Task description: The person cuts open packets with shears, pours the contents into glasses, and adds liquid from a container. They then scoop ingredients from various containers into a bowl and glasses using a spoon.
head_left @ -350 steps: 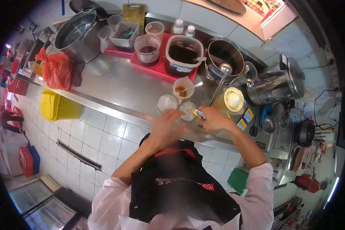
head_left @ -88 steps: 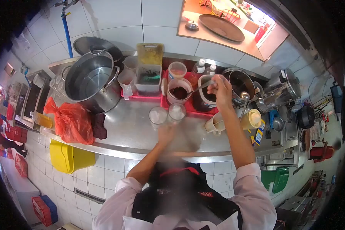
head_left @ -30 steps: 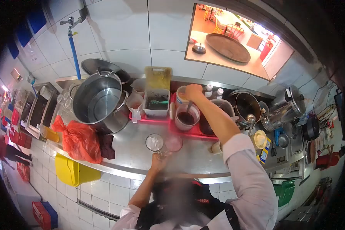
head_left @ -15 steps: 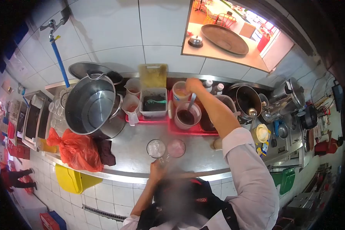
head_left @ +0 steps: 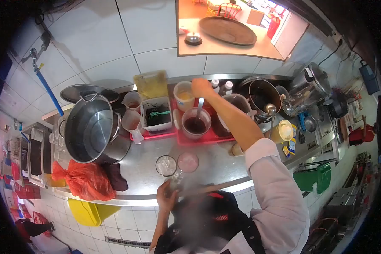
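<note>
My right hand [head_left: 202, 88] is closed at the top of a flat metal-handled utensil [head_left: 200, 105], whose lower end is sunk in dark liquid in a plastic tub [head_left: 196, 132]. Just left of that hand stands a plastic jug [head_left: 184, 96] with yellowish contents. My left hand [head_left: 167, 197] is curled at the counter's front edge, partly around something clear that is blurred. In front of it stand a glass with ice [head_left: 166, 165] and a glass with pink contents [head_left: 188, 162]. The utensil's lower end is hidden.
A large steel pot [head_left: 89, 129] and an orange plastic bag [head_left: 86, 180] stand to the left. Red trays [head_left: 190, 142] bear several tubs and jugs. Rightward are a pot with a ladle [head_left: 264, 99] and a cream-coloured container [head_left: 282, 132]. A serving hatch opens behind.
The camera view has turned and shifted, so the counter appears further left. My left hand's fingers are more visibly curled. The right hand stays at the utensil's handle.
</note>
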`<state>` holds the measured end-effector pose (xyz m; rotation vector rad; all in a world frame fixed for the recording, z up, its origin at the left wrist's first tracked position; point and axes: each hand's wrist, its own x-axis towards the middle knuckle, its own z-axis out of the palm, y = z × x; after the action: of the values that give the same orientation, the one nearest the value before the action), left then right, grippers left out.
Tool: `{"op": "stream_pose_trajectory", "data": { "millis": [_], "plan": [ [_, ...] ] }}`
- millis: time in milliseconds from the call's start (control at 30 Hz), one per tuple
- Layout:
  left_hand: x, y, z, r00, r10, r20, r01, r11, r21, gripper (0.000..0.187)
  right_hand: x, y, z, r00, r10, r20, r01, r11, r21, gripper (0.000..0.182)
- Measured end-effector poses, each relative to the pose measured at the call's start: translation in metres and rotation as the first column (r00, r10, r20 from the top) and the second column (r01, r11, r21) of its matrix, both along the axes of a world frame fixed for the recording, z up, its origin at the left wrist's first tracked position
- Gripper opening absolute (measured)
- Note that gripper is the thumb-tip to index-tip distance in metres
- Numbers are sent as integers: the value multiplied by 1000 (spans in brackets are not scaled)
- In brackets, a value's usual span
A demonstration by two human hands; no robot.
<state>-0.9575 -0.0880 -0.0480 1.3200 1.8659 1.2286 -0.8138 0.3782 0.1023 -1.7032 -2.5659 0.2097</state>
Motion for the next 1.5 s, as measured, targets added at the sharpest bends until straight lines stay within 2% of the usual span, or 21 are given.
{"op": "stream_pose_trajectory", "data": {
  "millis": [67,233,300,367,400,467,500,633,667,733,900,967,1000,1067,1100,1167,1200,1267,1300,1367,1500],
  "plan": [
    [-3,-6,-3,999,9,-46,-7,999,34,49,2,-3,12,1000,-7,-29,8,1000,30,20],
    [-4,-1,37,912,324,-252,-218,903,370,46,14,-5,47,982,12,-188,-1,998,57,26],
    [-3,11,62,894,346,-284,-217,890,400,47,19,-9,68,982,21,-186,-9,998,61,27],
    [3,26,86,923,303,-236,-105,790,604,46,30,-22,92,984,26,-177,-16,998,61,27],
    [6,31,95,962,187,-200,-25,788,615,47,37,-29,102,977,66,-205,-46,994,102,27],
    [16,41,117,967,-4,-256,156,802,577,54,55,-43,107,947,195,-254,-112,944,309,24],
    [25,48,131,950,-75,-304,236,810,537,57,63,-55,115,946,202,-253,-119,944,308,24],
    [74,83,172,963,-188,-195,253,881,400,88,94,-121,160,903,240,-356,-181,965,192,20],
    [86,91,175,963,-187,-192,250,885,393,88,103,-136,163,894,276,-352,-214,955,205,19],
    [109,103,177,984,-139,-113,175,878,446,113,125,-162,155,880,290,-375,-240,955,176,18],
    [149,112,174,982,-41,-182,129,856,500,92,167,-245,139,883,201,-425,-239,970,-36,16],
    [163,104,167,978,-200,63,137,838,528,90,182,-271,117,845,279,-456,-321,947,-14,14],
    [166,98,147,978,-199,67,137,845,517,90,189,-281,109,846,273,-458,-320,947,-28,14],
    [167,79,98,923,-383,18,372,906,202,103,198,-299,94,821,267,-504,-354,932,-84,17],
    [170,72,96,925,-379,22,368,910,191,103,201,-306,84,820,265,-508,-359,929,-95,17],
    [174,61,93,919,-391,-43,393,913,112,82,205,-320,68,915,150,-373,-265,924,-278,17],
    [177,54,87,923,-383,-41,386,917,103,82,204,-329,66,913,155,-376,-273,919,-285,17],
    [181,44,70,949,-313,-18,313,943,112,71,198,-347,63,899,229,-373,-214,973,82,21],
    [180,42,69,954,-298,-21,298,948,109,71,202,-354,61,894,243,-376,-230,970,81,21],
    [176,35,69,944,-305,-128,321,939,127,72,208,-368,49,825,452,-338,-505,859,-86,25],
    [176,27,72,980,-147,-137,165,978,130,73,202,-381,23,754,583,-301,-617,787,-20,29]
  ]
}}
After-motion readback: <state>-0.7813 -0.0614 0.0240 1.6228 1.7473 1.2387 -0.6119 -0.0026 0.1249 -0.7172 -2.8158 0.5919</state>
